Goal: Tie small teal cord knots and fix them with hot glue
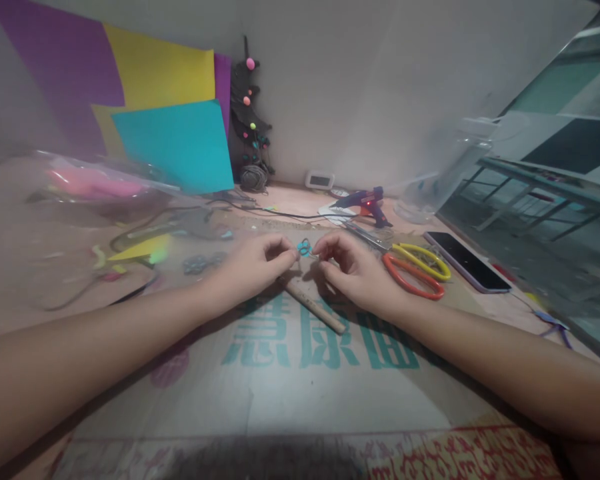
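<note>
Over the middle of the cardboard, a small teal piece with dark loops [305, 248] is held up between my two hands. My left hand [263, 263] pinches its left edge between thumb and forefinger. From the other side my right hand [353, 270] reaches in with curled fingers, the fingertips close to the piece. Something thin and pale seems to run there, too small to make out. Below the hands a round wooden stick [314, 307] lies slantwise on the cardboard.
Scissors [415, 270] with yellow and orange handles and a phone [467, 262] lie at right. Behind them is a glue gun [363, 203] with its red light on. Teal card [175, 147] and a dark decorated tree [250, 127] stand against the wall. Yellow paper [143, 248] lies left.
</note>
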A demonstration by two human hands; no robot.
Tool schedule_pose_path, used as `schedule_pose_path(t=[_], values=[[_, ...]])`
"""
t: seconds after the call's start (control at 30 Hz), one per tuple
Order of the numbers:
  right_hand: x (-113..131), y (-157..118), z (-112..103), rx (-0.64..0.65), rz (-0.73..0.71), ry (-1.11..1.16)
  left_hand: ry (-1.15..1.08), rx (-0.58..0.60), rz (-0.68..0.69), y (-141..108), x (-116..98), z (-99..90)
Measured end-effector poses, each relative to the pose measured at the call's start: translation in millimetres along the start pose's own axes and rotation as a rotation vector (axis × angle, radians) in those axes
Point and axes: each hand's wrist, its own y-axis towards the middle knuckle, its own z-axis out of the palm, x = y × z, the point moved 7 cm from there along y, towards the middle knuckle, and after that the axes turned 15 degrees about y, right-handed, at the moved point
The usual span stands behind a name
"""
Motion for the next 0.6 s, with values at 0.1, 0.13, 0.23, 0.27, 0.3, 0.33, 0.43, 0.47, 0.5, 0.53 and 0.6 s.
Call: schedule_pose_path(t=[0.1,0.13,0.23,0.27,0.3,0.33,0.43,0.47,0.5,0.53,0.6], values=[[-2.2,-1.2,-0.1,-0.014,0.036,0.031,-0.014,0.006,-0.014,-0.4,1.5,1.4],[-3.2,-1.7,-0.1,-0.018,0.051,0.043,-0.017,0.006,-0.019,-0.6,1.8,1.7],[-5.3,-2.6,-0.3,-0.027,0.081,0.065,-0.017,0.003,-0.017,-1.3,1.5,1.8],[-5.7,-2.8,-0.6,-0.03,0.086,0.067,-0.014,0.002,-0.012,-1.5,1.2,1.7],[-6.1,-2.8,-1.0,-0.032,0.087,0.066,-0.008,0.002,-0.009,-1.7,1.0,1.6],[-6.6,-2.7,-1.3,-0.032,0.088,0.062,-0.003,0.002,-0.009,-2.0,1.1,1.4],[-7.3,-2.0,-1.9,-0.025,0.073,0.04,0.006,0.01,-0.016,-2.8,1.0,1.0],[-7.2,-1.5,-2.5,-0.028,0.066,0.03,0.007,0.011,-0.015,-3.1,0.3,0.6],[-7.1,-1.1,-3.4,-0.038,0.061,0.021,0.008,0.01,-0.009,-3.4,-1.0,0.0],[-6.9,-0.6,-4.6,-0.055,0.061,0.013,0.011,0.008,0.001,-3.7,-2.8,-0.7],[-6.9,0.2,-6.7,-0.086,0.083,0.009,0.018,0.003,0.023,-4.4,-6.9,-2.4]])
